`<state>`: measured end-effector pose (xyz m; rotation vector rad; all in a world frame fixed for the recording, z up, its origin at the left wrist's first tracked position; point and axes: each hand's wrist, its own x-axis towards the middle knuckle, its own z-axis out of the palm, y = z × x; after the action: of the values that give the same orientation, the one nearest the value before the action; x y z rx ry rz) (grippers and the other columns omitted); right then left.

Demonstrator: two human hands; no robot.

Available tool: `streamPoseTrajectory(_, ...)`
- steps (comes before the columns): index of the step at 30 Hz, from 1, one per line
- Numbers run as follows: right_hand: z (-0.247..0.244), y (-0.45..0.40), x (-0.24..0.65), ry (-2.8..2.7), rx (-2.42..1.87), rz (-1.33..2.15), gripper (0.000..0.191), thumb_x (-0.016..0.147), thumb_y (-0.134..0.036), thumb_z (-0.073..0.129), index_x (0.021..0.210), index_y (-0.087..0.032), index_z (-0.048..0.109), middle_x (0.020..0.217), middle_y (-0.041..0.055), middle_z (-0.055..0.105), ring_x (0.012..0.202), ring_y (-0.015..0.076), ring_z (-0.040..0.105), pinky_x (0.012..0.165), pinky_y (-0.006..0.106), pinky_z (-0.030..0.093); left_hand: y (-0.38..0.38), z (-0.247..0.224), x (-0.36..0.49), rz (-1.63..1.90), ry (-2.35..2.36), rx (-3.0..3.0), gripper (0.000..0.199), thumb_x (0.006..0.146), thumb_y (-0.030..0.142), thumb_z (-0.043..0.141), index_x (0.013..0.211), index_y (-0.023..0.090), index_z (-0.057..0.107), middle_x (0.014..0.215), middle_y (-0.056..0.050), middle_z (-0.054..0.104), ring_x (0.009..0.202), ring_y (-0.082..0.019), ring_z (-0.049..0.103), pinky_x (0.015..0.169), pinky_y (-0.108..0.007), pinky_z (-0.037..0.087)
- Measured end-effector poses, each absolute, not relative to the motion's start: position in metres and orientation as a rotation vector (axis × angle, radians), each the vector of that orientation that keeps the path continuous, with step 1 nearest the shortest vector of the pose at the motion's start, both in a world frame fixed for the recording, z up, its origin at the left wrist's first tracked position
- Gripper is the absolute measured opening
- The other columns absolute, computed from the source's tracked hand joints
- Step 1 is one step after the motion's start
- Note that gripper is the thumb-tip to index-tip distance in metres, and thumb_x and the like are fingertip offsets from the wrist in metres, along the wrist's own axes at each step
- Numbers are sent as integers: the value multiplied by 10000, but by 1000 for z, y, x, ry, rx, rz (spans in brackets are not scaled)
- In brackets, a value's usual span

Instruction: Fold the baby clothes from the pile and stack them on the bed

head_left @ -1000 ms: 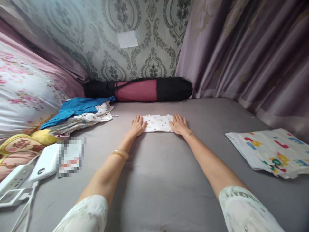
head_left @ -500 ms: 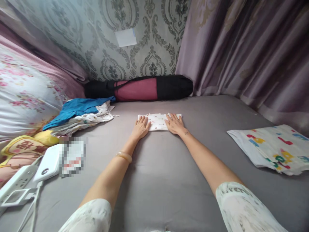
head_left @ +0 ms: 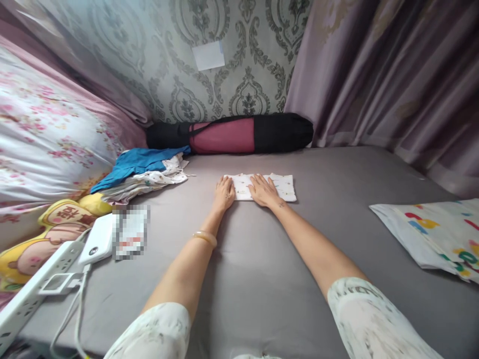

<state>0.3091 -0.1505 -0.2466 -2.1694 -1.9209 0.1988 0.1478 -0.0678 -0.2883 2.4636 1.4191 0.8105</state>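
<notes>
A folded white cloth (head_left: 285, 186) with small scattered prints lies flat on the grey bed sheet (head_left: 254, 279). My left hand (head_left: 225, 193) rests on its left end, fingers stretched forward. Across the middle of the cloth lies my right hand (head_left: 264, 190), palm down with its fingers spread. Neither hand grips the fabric; both press on it from above. A pale bangle (head_left: 205, 238) circles my left forearm.
On the left are a pile of clothes with a blue garment (head_left: 140, 163), a plush toy (head_left: 41, 244), a white power bank (head_left: 98, 239) and a power strip (head_left: 32, 294). A black and red bag (head_left: 224, 135) lies along the wall. Folded letter-print fabric (head_left: 434, 234) sits right.
My right hand has slid left from the cloth's right end to its middle. My left hand stays at the left end. The whole view has shifted slightly.
</notes>
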Motion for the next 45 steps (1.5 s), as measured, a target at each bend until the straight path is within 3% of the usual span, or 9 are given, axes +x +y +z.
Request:
streamPoseTrajectory(12,-238,-144,304,-1943,-2205,202,580,1006,-371,230,1513,-108,332,1599,120,254,1481,252,176,1194,499,74,-58,-293,146,1020,1304,2316,374,908,159,426,1247,189,582,1344,-115,593,1314,-225,494,1143,-428,357)
streamPoseTrajectory(16,-238,-136,290,-1983,-2102,118,577,1005,-355,235,1522,-109,313,1607,103,235,1488,236,148,1201,478,47,-58,-286,142,1077,1382,2163,373,910,146,405,1239,135,580,1270,-152,628,1225,-233,563,1092,-394,413)
streamPoseTrajectory(25,-249,-133,280,-1991,-2160,175,585,1004,-370,230,1513,-99,328,1603,99,250,1476,238,190,1197,465,93,-61,-278,139,1101,1446,1975,428,873,94,364,1233,119,595,1277,-147,632,1219,-228,568,1098,-380,401)
streamPoseTrajectory(29,-245,-131,281,-1999,-2194,204,583,1003,-370,235,1517,-107,321,1604,99,247,1474,243,194,1196,470,97,-62,-277,139,1117,1436,1941,440,871,98,364,1240,162,595,1284,-110,637,1226,-218,564,1096,-388,404)
streamPoseTrajectory(35,-238,-119,259,-2040,-2115,136,587,1002,-358,224,1518,-94,316,1608,126,226,1489,251,140,1194,501,48,-64,-274,138,1127,1493,1885,436,898,132,340,1265,114,575,1330,-142,605,1273,-223,531,1115,-376,386)
streamPoseTrajectory(39,-238,-108,238,-2184,-2009,164,589,995,-325,207,1539,-107,268,1619,103,196,1495,236,115,1197,482,55,-64,-272,138,1168,1508,1831,423,940,200,318,1275,132,567,1322,-135,613,1265,-228,537,1108,-404,395)
streamPoseTrajectory(45,-245,-100,230,-2257,-2005,262,618,963,-285,279,1552,-105,226,1625,95,172,1493,239,127,1195,474,98,-67,-269,139,1163,1516,1854,429,982,270,282,1256,122,578,1299,-139,623,1243,-216,552,1098,-361,400)
